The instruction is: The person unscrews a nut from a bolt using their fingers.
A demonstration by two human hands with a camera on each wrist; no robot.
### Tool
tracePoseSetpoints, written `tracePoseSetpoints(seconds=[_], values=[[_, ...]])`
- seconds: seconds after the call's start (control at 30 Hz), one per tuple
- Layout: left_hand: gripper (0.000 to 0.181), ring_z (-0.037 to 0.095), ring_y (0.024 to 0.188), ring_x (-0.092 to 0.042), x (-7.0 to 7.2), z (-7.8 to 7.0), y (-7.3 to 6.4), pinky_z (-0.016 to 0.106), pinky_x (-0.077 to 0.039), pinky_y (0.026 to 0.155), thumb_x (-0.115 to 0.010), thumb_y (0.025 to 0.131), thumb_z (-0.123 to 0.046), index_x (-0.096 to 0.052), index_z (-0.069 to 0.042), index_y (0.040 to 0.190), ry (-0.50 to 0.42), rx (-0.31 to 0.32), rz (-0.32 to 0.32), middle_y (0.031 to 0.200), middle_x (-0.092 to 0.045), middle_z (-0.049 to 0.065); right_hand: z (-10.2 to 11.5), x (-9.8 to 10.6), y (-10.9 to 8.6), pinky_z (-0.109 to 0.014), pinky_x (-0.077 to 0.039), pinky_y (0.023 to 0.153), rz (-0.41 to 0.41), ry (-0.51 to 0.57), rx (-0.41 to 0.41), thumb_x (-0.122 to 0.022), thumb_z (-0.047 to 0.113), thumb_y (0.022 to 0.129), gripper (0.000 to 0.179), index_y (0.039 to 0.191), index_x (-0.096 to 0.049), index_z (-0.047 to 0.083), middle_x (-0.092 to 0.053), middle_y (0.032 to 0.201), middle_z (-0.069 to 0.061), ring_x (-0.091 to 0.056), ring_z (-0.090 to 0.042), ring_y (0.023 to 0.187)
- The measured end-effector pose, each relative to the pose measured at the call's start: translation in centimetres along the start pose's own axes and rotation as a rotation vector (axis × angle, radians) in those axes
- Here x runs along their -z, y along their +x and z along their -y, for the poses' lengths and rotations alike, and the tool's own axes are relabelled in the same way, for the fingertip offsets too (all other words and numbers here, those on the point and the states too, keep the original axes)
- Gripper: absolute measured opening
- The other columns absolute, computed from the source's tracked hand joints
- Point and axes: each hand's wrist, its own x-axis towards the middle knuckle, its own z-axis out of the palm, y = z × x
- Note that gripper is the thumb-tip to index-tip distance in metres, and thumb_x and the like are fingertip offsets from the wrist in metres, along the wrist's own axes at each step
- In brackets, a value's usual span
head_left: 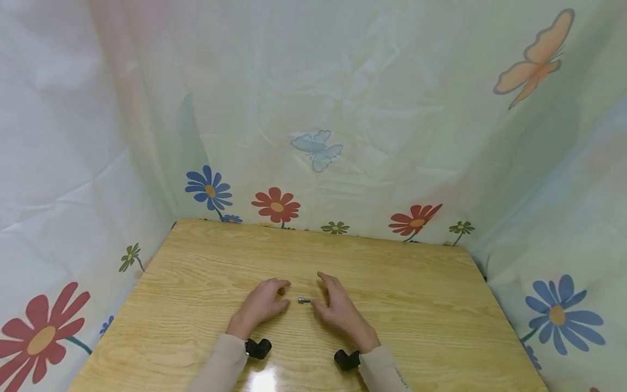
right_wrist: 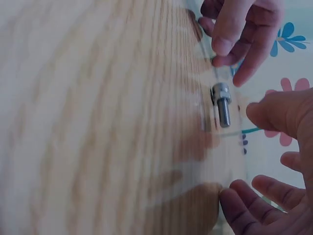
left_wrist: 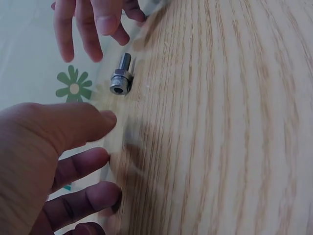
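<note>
A small metal socket-head bolt (head_left: pixel 304 300) lies on its side on the wooden table, between the two hands. Against its round knurled head sits a hex nut, plain in the left wrist view, where the bolt (left_wrist: pixel 121 76) shows its hex socket. My left hand (head_left: pixel 263 302) is just left of the head, fingers loosely bent and apart from it. To the right, my right hand (head_left: pixel 339 310) has its thumb near the shank's end, fingers spread. Neither hand holds anything. In the right wrist view the bolt (right_wrist: pixel 222 104) lies between the thumbs.
The wooden table (head_left: pixel 196 261) has a light grain and a bright reflection at its front. Pale curtains (head_left: pixel 372 109) printed with flowers and butterflies surround its back and sides. Each wrist wears a small black camera, such as the left one (head_left: pixel 258 348).
</note>
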Motion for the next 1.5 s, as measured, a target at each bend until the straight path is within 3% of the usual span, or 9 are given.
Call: tracePoseSetpoints(seconds=[0.07,0.17,0.33,0.47,0.63,0.87,1.5], values=[[0.041,0.021,0.095,-0.067,-0.1,-0.1,0.1,0.043,-0.056,0.085,-0.079,0.089,-0.018,-0.071,-0.005,0.126,0.006,-0.006,-0.009,0.104,-0.071,0.006,0.0,-0.2,0.1,-0.042,-0.053,0.094,-0.020,0.000,0.021,-0.074,0.018,0.093,0.070,0.154,-0.043,0.002,-0.058,0.136,-0.017,-0.060,-0.027,0.114],[0.038,0.021,0.096,-0.068,-0.3,-0.1,0.2,0.043,-0.057,0.086,-0.079,0.089,-0.016,-0.072,-0.005,0.124,0.020,-0.010,-0.018,0.104,-0.072,0.005,0.1,-0.6,0.2,-0.030,-0.050,0.076,-0.041,0.003,0.048,-0.076,0.011,0.091,0.065,0.148,-0.049,-0.002,-0.062,0.115,-0.015,-0.057,-0.019,0.090],[0.033,0.019,0.092,-0.066,-0.5,-0.2,0.3,0.040,-0.056,0.083,-0.078,0.089,-0.013,-0.074,-0.004,0.121,0.030,-0.014,-0.016,0.101,-0.070,0.004,0.0,-1.2,0.3,-0.023,-0.047,0.069,-0.064,-0.006,0.052,-0.075,0.004,0.088,0.047,0.133,-0.062,-0.004,-0.061,0.098,-0.011,-0.055,-0.014,0.079],[0.029,0.017,0.089,-0.065,-0.6,-0.2,0.3,0.038,-0.056,0.079,-0.078,0.090,-0.010,-0.076,-0.004,0.117,0.034,-0.023,-0.020,0.099,-0.070,0.004,0.1,-1.4,0.4,-0.022,-0.049,0.067,-0.073,-0.009,0.036,-0.075,0.001,0.088,0.035,0.122,-0.068,-0.003,-0.063,0.096,-0.008,-0.056,-0.011,0.078],[0.023,0.022,0.095,-0.070,-0.9,-0.2,0.1,0.040,-0.058,0.084,-0.078,0.090,-0.010,-0.078,-0.004,0.113,0.031,-0.022,-0.024,0.103,-0.073,0.008,0.2,-1.3,0.4,-0.020,-0.050,0.067,-0.069,0.010,0.034,-0.075,-0.002,0.088,0.027,0.114,-0.072,-0.003,-0.065,0.097,-0.008,-0.058,-0.009,0.078],[0.018,0.023,0.096,-0.069,-1.0,-0.1,0.1,0.041,-0.057,0.085,-0.079,0.090,-0.014,-0.079,-0.008,0.107,0.023,-0.019,-0.021,0.102,-0.073,0.005,0.2,-1.5,0.5,-0.021,-0.051,0.065,-0.074,0.008,0.048,-0.077,-0.004,0.085,0.022,0.106,-0.074,-0.004,-0.065,0.092,-0.009,-0.061,-0.013,0.077],[0.011,0.014,0.086,-0.068,-1.3,-0.7,0.4,0.032,-0.056,0.076,-0.080,0.090,-0.018,-0.080,-0.012,0.100,0.032,-0.008,-0.014,0.094,-0.072,-0.001,0.6,-1.5,0.8,-0.021,-0.051,0.066,-0.044,0.002,0.062,-0.075,-0.004,0.088,0.009,0.093,-0.078,0.003,-0.069,0.088,-0.005,-0.060,-0.009,0.075]])
